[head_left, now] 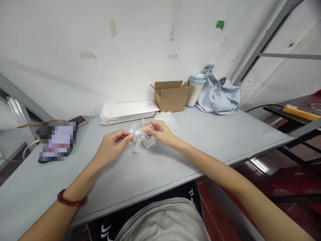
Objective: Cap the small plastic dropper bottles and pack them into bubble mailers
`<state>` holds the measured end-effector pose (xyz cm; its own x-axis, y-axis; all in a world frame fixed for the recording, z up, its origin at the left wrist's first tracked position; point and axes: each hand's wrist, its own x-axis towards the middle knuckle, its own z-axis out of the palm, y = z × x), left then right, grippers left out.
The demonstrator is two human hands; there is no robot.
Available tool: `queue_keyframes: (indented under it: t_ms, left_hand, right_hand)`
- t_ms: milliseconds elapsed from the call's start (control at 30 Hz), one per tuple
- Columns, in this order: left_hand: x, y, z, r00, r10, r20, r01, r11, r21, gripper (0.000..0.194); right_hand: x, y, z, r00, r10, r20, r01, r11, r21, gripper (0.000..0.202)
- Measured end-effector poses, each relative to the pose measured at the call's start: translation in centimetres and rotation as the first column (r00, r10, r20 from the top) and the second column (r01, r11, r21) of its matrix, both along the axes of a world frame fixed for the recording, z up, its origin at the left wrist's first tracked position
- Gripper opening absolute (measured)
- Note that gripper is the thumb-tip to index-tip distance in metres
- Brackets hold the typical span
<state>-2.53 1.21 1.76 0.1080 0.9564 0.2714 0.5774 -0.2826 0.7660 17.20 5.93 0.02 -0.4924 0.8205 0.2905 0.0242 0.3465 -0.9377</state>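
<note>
My right hand [162, 133] is closed around a small translucent plastic bottle [140, 132], which lies tilted with its narrow end towards the left. Thumb and fingers of my left hand [114, 144] are pinched together at that narrow end; whatever small piece they grip is mostly hidden. Below and around the hands, several similar small bottles [137, 146] lie loose on the grey table [150, 180]. Just behind my right hand is a pile of clear plastic pieces [167, 117], partly covered by the hand.
A stack of white flat boxes [129, 109] and an open cardboard box [174, 97] stand along the wall. Right of them are a lidded cup [196, 92] and a light blue cloth bag [218, 95]. At the left lie a phone [79, 121] and a pixelated item [58, 140].
</note>
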Motion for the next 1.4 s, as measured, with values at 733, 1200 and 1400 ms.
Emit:
queue_keyframes:
  t_ms: [733,1200,1400]
  left_hand:
    - [-4.1,3.3,-2.5,0.860,0.270,-0.434,-0.242,0.963,0.119,0.026]
    - [-1.8,3.9,-4.2,0.772,0.113,-0.626,-0.083,0.994,0.077,0.032]
    - [-1.6,3.7,-3.8,0.772,0.093,-0.629,-0.083,0.996,0.046,0.028]
  right_hand:
    - [-2.2,-1.0,-2.8,0.665,-0.263,0.699,-0.460,0.593,0.661,0.036]
    - [-2.2,0.1,-2.4,0.698,-0.222,0.680,-0.372,0.699,0.610,0.064]
    - [-2.6,1.4,-3.0,0.562,-0.215,0.798,-0.439,0.740,0.509,0.061]
